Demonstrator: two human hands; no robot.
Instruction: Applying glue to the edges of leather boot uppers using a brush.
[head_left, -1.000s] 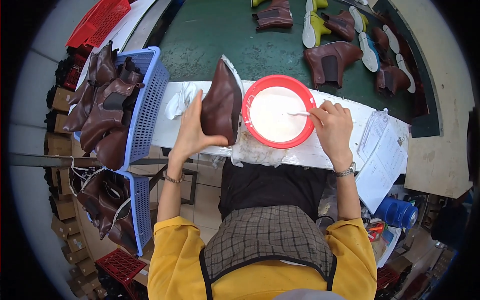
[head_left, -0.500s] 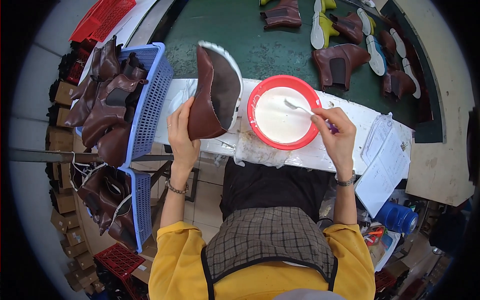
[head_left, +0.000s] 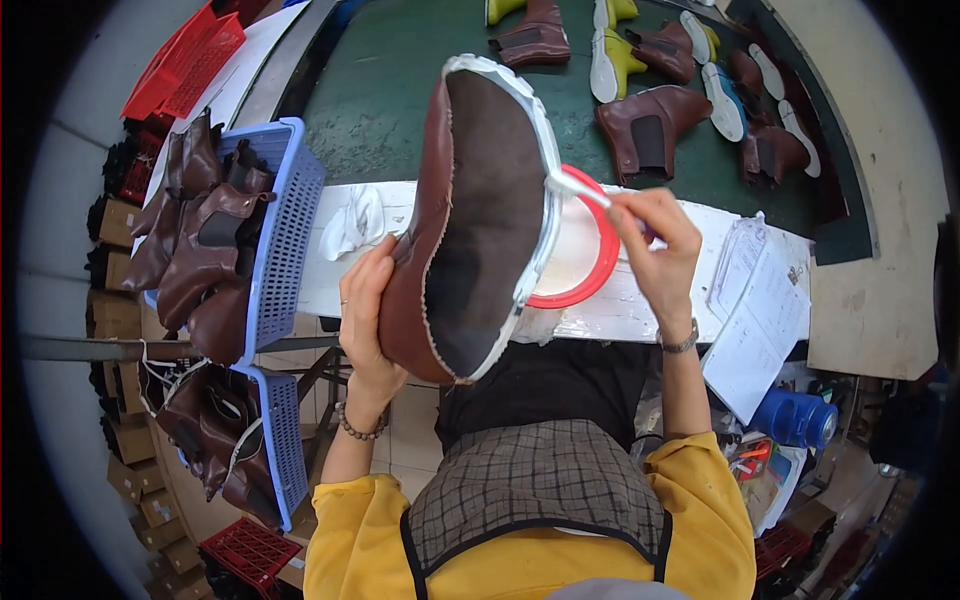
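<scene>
My left hand (head_left: 368, 320) grips a brown leather boot upper (head_left: 480, 240) by its lower left side. Its dark inner face is turned up, and a wet white band runs along the far and right edge. Between the fingers of my right hand (head_left: 660, 245) is a small white brush (head_left: 585, 192), its head against that white edge. Partly covered by the upper, a red-rimmed bowl (head_left: 606, 245) of white liquid stands on the white board (head_left: 690, 305). A crumpled white cloth (head_left: 355, 222) lies on the board left of the upper.
Two blue baskets (head_left: 290, 240) of brown boots stand at the left. Finished-looking boots (head_left: 655, 125) and yellow-green ones (head_left: 620, 65) lie on the green table (head_left: 385, 110). Papers (head_left: 755, 330) rest at the board's right end, above a blue jug (head_left: 795, 418). Red crates (head_left: 190, 65) are far left.
The boot upper has come nearer and to the right, now partly over the bowl. My right hand has lifted the brush from above the white liquid to the upper's edge.
</scene>
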